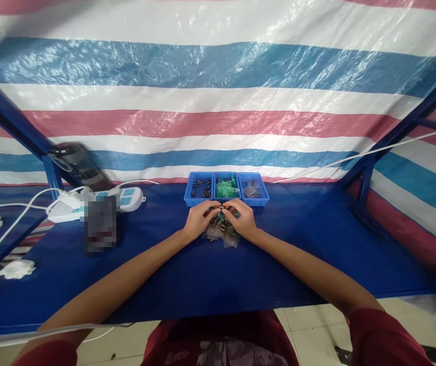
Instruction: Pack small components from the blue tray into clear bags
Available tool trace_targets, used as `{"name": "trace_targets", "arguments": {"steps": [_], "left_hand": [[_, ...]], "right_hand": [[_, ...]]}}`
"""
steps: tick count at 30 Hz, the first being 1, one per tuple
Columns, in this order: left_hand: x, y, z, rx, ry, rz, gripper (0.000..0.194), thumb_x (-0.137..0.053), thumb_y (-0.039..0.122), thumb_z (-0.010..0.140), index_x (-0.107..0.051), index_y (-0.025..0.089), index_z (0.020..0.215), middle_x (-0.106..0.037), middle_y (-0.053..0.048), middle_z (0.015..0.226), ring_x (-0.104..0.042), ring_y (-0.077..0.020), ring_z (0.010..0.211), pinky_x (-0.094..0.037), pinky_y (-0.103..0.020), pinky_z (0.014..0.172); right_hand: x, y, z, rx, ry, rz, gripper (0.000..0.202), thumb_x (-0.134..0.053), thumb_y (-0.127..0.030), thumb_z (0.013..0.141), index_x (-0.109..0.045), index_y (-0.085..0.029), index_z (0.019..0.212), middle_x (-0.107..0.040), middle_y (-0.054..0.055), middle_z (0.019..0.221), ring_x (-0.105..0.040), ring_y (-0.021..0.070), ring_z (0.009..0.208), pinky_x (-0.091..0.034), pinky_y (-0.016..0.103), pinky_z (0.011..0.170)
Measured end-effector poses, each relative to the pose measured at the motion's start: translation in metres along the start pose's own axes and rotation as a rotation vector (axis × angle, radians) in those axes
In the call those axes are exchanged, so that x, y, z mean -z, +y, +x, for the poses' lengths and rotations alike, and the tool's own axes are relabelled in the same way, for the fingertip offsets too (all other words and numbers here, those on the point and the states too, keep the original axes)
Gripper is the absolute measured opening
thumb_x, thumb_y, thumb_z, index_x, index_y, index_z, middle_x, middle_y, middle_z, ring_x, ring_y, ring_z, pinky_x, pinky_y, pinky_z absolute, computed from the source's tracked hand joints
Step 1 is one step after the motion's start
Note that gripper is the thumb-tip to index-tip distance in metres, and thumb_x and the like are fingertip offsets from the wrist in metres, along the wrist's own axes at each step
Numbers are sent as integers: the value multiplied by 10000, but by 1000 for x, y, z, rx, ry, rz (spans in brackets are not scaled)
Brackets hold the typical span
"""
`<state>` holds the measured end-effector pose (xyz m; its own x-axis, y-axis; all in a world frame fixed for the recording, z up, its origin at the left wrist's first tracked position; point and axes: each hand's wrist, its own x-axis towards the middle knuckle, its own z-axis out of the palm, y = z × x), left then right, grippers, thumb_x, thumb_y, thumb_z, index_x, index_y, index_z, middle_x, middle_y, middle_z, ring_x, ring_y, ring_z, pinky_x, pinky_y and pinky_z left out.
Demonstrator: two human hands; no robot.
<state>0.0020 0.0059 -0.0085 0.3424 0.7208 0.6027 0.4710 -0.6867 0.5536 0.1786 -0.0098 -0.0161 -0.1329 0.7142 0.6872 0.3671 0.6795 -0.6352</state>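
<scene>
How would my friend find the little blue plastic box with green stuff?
Find the dark blue tabletop, backed by a red, white and blue striped plastic sheet. Beyond the left hand and right hand stands a row of three small blue plastic boxes. The middle box has bright green contents, while the left box holds dark pieces and the right box greyish ones.

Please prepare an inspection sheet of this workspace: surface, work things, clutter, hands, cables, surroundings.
Surface: blue tabletop.
Work things: three blue bins holding dark parts, green pieces, clear-looking pieces; mixed pile in front.
Clutter: pixelated dark object in front of power strip, dark cylindrical item behind; two crumpled white items, far left.
Hands: left hand and right hand meet over the pile, fingers pinching a small part, details unclear.
Cables: white cables at the power strip; pale cable along the right.
Surroundings: striped sheeting behind, blue frame at both sides.
</scene>
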Motion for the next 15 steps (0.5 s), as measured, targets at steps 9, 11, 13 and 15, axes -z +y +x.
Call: {"name": "trace_targets", "arguments": {"steps": [9,11,13,15], "left_hand": [[2,5,0,-44,19,-5,203,-525,320,890,-635,165,962,-666,-52,914,-536,-88,591,-459,-208,586],[3,6,-1,-33,36,-8,202,-529,316,886,-633,166,974,-668,-49,934,-524,-75,560,-457,-204,574],[4,6,-2,-10,56,-12,205,-530,316,883,-633,172,986,-679,-41,937,-521,-66,532,-458,-198,563],[3,6,-3,9,72,-7,204,-531,316,879,-637,179,987,-690,-26,894,-517,-61,507,-457,-192,551]], "right_hand": [[0,1,-1,-7,-28,7,178,-523,-331,886,-628,-194,933,-612,58,831,-571,138,622,-510,281,602],[0,1,-1,4,-30,5,175,-520,-321,888,-629,-190,930,-615,61,838,-576,139,634,-511,280,605],[-1,1,-1,7,-28,8,174,-516,-313,889,-630,-188,928,-615,62,843,-580,140,641,-512,278,605],[-1,1,-1,5,-23,14,172,-514,-307,890,-632,-187,927,-614,61,843,-584,140,643,-512,276,602]]}}
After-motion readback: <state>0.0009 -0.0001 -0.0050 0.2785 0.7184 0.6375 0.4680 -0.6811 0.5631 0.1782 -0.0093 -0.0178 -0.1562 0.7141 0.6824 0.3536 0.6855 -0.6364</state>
